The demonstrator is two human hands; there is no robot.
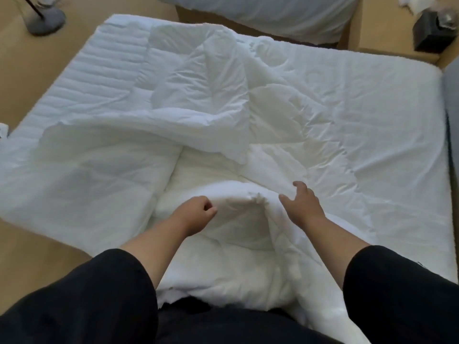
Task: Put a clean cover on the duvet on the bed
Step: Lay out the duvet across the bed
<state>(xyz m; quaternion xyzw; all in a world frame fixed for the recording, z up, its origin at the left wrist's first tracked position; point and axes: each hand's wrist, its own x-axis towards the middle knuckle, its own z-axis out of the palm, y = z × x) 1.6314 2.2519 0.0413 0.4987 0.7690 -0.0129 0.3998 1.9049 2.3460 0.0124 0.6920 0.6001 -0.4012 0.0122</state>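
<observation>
Hands over a rumpled white duvet (213, 135) on a bed (372, 120).
Left hand (196, 211) curled closed above the duvet's near fold; right hand (301, 203), fingers spread, touches it just beside.

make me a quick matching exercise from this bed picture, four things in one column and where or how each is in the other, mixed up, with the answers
Things:
1. left hand
2. right hand
3. lamp base
4. black box

Place or state:
A. far left corner, on the floor
B. fingers spread, over the bunched duvet
C. far right corner
D. fingers curled, at the near fold of the duvet

Pairs: 1-D, 2-B, 3-A, 4-C
</observation>
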